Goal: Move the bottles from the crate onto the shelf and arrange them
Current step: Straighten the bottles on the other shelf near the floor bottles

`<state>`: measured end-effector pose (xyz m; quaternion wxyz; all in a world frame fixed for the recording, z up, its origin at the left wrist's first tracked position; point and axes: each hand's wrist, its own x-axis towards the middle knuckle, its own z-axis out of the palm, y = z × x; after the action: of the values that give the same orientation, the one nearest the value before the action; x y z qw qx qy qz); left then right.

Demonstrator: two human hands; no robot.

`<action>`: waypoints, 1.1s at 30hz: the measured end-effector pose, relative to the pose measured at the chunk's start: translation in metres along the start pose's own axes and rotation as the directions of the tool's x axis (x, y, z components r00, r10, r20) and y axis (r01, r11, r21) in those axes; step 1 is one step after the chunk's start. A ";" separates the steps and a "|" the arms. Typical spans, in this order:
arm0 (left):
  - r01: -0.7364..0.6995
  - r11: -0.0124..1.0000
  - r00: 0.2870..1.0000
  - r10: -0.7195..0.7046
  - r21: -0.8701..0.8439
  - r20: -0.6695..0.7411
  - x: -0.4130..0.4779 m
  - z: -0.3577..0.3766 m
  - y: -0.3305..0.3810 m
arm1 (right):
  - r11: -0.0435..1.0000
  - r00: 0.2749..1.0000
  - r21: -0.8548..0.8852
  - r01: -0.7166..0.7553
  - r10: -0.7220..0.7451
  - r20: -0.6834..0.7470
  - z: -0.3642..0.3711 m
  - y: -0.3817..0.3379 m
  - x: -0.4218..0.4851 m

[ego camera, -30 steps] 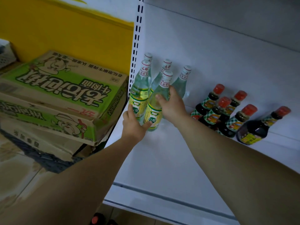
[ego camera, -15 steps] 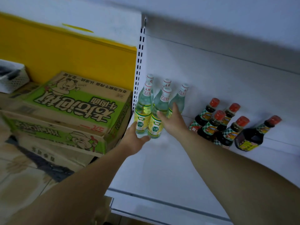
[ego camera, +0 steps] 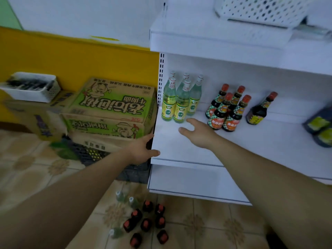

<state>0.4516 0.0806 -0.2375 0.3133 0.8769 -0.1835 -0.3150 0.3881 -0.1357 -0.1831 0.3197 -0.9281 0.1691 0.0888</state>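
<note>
Remaining bottles [ego camera: 143, 221], dark red-capped and clear, stand low by the floor; left hand [ego camera: 142, 151] at the shelf [ego camera: 179, 150] corner and right hand [ego camera: 197, 132] over it, fingers [ego camera: 190, 121] loose, holding nothing; shelved clear bottles [ego camera: 179, 101] beyond; likely full glass, so heavy, slick and breakable: grip the labelled body.

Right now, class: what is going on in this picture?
A person is stocking a white shelf with bottles. Both hands are open and empty: the right hand hovers before the green bottles at the shelf's back left, the left hand by its front corner. Dark red-capped bottles stand alongside; more bottles wait on the floor.
</note>
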 end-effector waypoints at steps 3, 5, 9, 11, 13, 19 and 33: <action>0.012 1.000 1.000 -0.011 0.012 -0.016 -0.043 0.009 -0.007 | 0.998 0.998 -0.035 0.046 -0.044 0.041 0.014 -0.009 -0.032; 0.050 0.999 0.999 -0.050 0.013 -0.018 -0.070 0.018 -0.016 | 0.996 0.993 -0.030 0.079 -0.076 0.094 0.030 -0.010 -0.046; 0.145 0.989 0.989 -0.144 0.021 -0.020 -0.114 0.049 -0.042 | 0.992 0.976 0.034 0.124 -0.128 0.178 0.068 -0.002 -0.071; 0.216 0.976 0.976 -0.216 0.030 -0.001 -0.130 0.071 -0.059 | 0.992 0.969 0.057 0.111 -0.121 0.217 0.090 0.007 -0.087; 0.240 0.968 0.971 -0.241 0.066 0.004 -0.144 0.090 -0.078 | 0.993 0.960 0.066 0.097 -0.111 0.257 0.113 0.016 -0.103; 0.358 0.934 0.932 -0.358 0.011 0.064 -0.168 0.129 -0.159 | 0.997 0.940 0.053 0.057 -0.072 0.334 0.185 0.026 -0.118; 0.461 0.885 0.876 -0.443 -0.063 0.190 -0.116 0.187 -0.440 | 0.986 0.851 -0.064 -0.156 0.167 0.497 0.470 0.021 -0.082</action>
<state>0.2968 0.3836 -0.5926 0.2605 0.8473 0.0177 -0.4624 0.2778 0.1627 -0.5391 0.3343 -0.8589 0.1569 0.3548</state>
